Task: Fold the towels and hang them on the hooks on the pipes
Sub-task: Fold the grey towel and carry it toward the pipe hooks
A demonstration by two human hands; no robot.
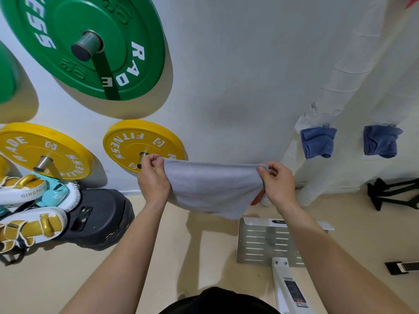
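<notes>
Between the two hands, out in front of the white wall, a grey towel (pixel 213 189) hung by its top hem, stretched flat and level. The left hand (pixel 154 177) pinched the left corner between thumb and curled fingers, and the right hand (pixel 277 184) pinched the right corner the same way. The lower edge sagged free above the floor (pixel 158 245). Something orange (pixel 257 199) showed behind the towel's lower right corner; what it was could not be told. Far to the right, two blue towels (pixel 317 142) hung folded on the white pipes (pixel 335 87), one on each. The hooks under them were hidden, and no free hook could be seen. The towel looked to be at an early fold, held in mid-air with no worktop under it. The likeliest trouble from here was the next fold: bringing the corners together would leave one hand holding both. A light pinch on thin cloth could then let a corner slip, so the towel would drop to the floor or fold crooked. The loose lower edge could also swing and bunch, giving a lopsided bundle that might slide off a hook. Hanging it on an already loaded hook could knock a blue towel down.
</notes>
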